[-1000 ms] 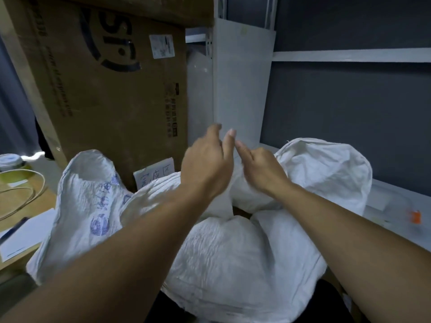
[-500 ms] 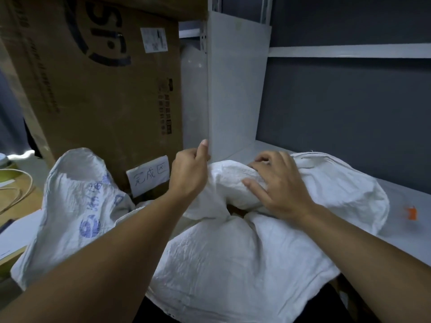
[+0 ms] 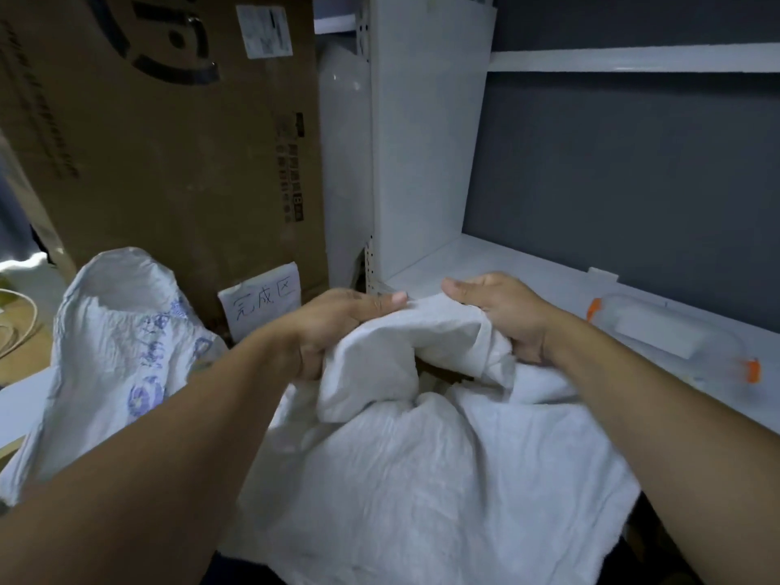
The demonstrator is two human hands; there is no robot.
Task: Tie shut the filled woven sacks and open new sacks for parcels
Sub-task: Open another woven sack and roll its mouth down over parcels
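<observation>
Head view, looking forward and down. The white woven sack (image 3: 422, 479) fills the lower centre of the view. Its crumpled body lies between the person's two forearms, and its mouth is gathered upward just in front of the front edge of the white shelf (image 3: 506, 259). The left hand (image 3: 337, 327) grips a bunched fold of the sack's mouth, with the fingers curled under the fabric and the thumb laid straight along the top of the fold, pointing right. The right hand (image 3: 506, 318) grips the opposite fold, with the fingers curled into the cloth and the thumb pointing left. The two thumb tips are near each other but apart. A small dark gap shows between the two held folds, and what lies inside it cannot be made out. A second sack (image 3: 118, 352), white with blue print, stands upright beside the left forearm. Behind it rises a large cardboard box (image 3: 169, 162), and a paper label (image 3: 261, 306) with handwritten characters sits against the box's lower right corner. A white upright panel (image 3: 422, 141) stands at the shelf's left end. Toward the shelf's right end, near its front edge, a clear packet with orange ends (image 3: 658, 331) lies flat. A grey wall (image 3: 633, 183) backs the shelf.
</observation>
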